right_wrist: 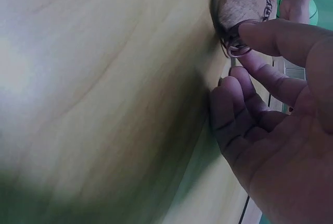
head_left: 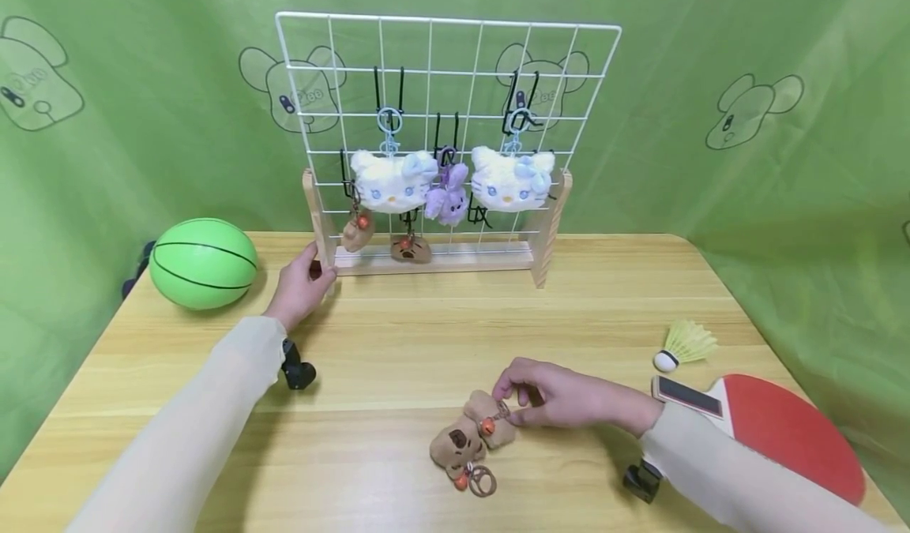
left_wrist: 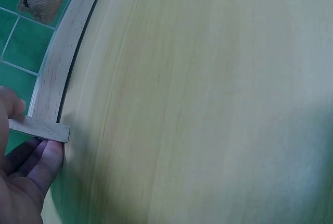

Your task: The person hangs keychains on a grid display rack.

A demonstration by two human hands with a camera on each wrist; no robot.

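Note:
My left hand grips the left wooden leg of a white wire grid rack, thumb on one side and fingers on the other. In the left wrist view the leg's end lies between them. With thumb and index finger, my right hand pinches the metal ring of a brown plush keychain that lies on the table. Against it rests a second brown bear keychain, its ring loose on the wood. Both carry orange bells.
White cat plushes, a purple bunny plush and brown plush keychains hang from black hooks. A green ball sits left of the rack. At right lie a shuttlecock and a red paddle.

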